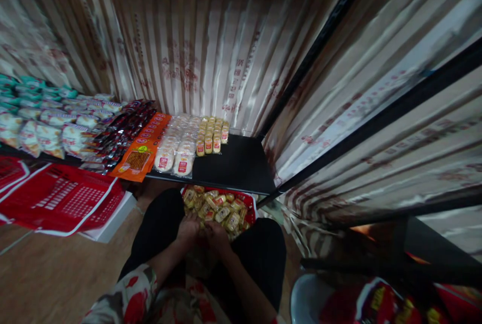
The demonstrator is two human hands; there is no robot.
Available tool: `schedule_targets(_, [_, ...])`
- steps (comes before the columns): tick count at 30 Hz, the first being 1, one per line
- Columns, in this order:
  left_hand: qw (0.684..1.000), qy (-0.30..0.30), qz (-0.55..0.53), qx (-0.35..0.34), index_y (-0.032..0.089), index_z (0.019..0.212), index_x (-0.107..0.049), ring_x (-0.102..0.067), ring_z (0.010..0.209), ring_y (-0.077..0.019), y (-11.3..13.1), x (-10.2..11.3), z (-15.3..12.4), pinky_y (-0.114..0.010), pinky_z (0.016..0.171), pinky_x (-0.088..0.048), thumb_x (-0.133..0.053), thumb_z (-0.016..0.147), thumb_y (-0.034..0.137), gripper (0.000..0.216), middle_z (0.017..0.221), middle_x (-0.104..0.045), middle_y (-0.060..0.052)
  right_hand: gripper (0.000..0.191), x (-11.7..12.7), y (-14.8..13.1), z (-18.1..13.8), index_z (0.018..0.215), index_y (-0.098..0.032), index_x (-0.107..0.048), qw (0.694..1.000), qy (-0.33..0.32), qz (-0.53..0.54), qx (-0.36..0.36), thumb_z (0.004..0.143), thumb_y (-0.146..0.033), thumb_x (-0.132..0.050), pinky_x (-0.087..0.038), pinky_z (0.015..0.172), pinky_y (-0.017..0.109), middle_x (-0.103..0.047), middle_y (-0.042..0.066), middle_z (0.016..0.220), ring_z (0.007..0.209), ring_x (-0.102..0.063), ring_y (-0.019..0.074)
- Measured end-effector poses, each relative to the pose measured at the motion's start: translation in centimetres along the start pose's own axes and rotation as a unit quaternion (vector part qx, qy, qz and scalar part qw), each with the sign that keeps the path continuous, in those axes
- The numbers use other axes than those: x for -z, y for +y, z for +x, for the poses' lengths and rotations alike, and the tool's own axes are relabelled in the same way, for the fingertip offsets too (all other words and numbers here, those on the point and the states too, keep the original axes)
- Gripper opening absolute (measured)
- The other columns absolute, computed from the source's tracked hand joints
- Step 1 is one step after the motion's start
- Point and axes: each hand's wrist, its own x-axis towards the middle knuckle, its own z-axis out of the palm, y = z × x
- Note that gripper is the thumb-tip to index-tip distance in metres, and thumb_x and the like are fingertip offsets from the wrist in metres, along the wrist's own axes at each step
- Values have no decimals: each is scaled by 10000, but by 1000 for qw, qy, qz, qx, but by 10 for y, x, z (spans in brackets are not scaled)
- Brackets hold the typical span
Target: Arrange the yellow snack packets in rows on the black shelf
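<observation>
Low in the red plastic basket point(251, 203), left hand point(189, 227) and right hand point(216, 233) touch small yellow film-wrapped packets point(222, 211); whether they grip any cannot be told. Likely light and slippery: pinch the sides.

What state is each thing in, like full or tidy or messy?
Red plastic basket, full to the rim.
Small yellow wrapped snack packets in the basket, loose jumbled heap.
Black flat shelf, stocked on its left side.
Small yellow packets on the shelf, upright in neat rows.
Round white packets, lying in tidy rows.
Left hand, on the heap, grip unclear.
Right hand, on the heap, grip unclear.
</observation>
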Motion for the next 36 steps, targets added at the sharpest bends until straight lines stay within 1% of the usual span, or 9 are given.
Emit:
schedule_targets(5, [1000, 8, 14, 2, 131, 963, -641, -544, 1032, -227, -4, -1, 4, -312, 889, -429, -374, 817, 63, 313, 1026, -635, -117, 283, 2, -3, 3, 925, -215, -674, 1000, 7, 21, -17, 779, -142, -444, -460, 804, 293, -698, 61, 925, 884, -628, 183])
schedule_targets(10, [1000, 16, 25, 8, 116, 950, -657, -529, 1054, -244, -3, -2, 7, -330, 918, -415, -372, 803, 57, 326, 1066, -616, -147, 280, -1, -5, 7, 903, -196, -678, 999, 9, 34, -12, 775, -145, -435, -463, 808, 296, -698, 71, 930, 895, -624, 188])
schedule_targets(15, [1000, 15, 19, 3, 126, 941, -661, -527, 1042, -236, -1, 6, 9, -320, 875, -441, -348, 792, 36, 358, 1070, -611, -151, 291, -6, 0, 8, 884, -226, -683, 999, 20, 36, -18, 764, -121, -439, -467, 799, 291, -707, 43, 898, 866, -634, 176])
schedule_targets(19, [1000, 17, 4, -10, 138, 988, -638, -518, 1042, -221, -3, 8, 8, -306, 893, -426, -338, 793, 32, 373, 1079, -609, -133, 281, -8, 7, 7, 888, -212, -683, 998, 34, 44, -29, 771, -122, -444, -471, 798, 296, -707, 51, 908, 873, -638, 180])
schedule_targets(23, [999, 21, 23, -10, 120, 989, -624, -510, 1027, -248, -4, 11, 5, -317, 849, -434, -323, 813, 55, 355, 1079, -590, -153, 272, -7, 8, 3, 911, -209, -676, 998, 26, 40, -46, 791, -133, -443, -472, 786, 287, -705, 44, 915, 869, -636, 174])
schedule_targets(26, [998, 29, 35, -47, 128, 1039, -598, -502, 1013, -251, -1, 18, 2, -326, 869, -410, -337, 820, 69, 346, 1065, -576, -143, 270, -7, 5, 0, 956, -205, -660, 997, 31, 56, -52, 818, -162, -432, -461, 816, 291, -696, 41, 952, 897, -624, 169])
schedule_targets(28, [997, 23, 31, -66, 144, 1042, -592, -494, 998, -245, 2, 26, 0, -316, 856, -410, -348, 833, 96, 325, 1031, -571, -128, 278, -7, 3, 0, 1001, -205, -645, 995, 38, 78, -56, 836, -193, -421, -447, 844, 295, -686, 42, 997, 930, -613, 169])
schedule_targets(31, [995, 42, 20, -83, 156, 1011, -596, -473, 981, -237, 8, 39, -3, -314, 839, -410, -345, 857, 137, 295, 1002, -555, -113, 307, -6, 0, 1, 1058, -195, -620, 986, 45, 139, -77, 856, -252, -396, -443, 847, 300, -679, 47, 1017, 932, -608, 173])
schedule_targets(36, [990, 78, -19, -113, 174, 949, -597, -454, 946, -216, 13, 48, -5, -312, 812, -422, -388, 841, 123, 242, 953, -539, -85, 311, 0, 1, 9, 968, -214, -652, 941, 42, 319, -106, 826, -272, -382, -450, 843, 311, -685, 15, 982, 925, -603, 175])
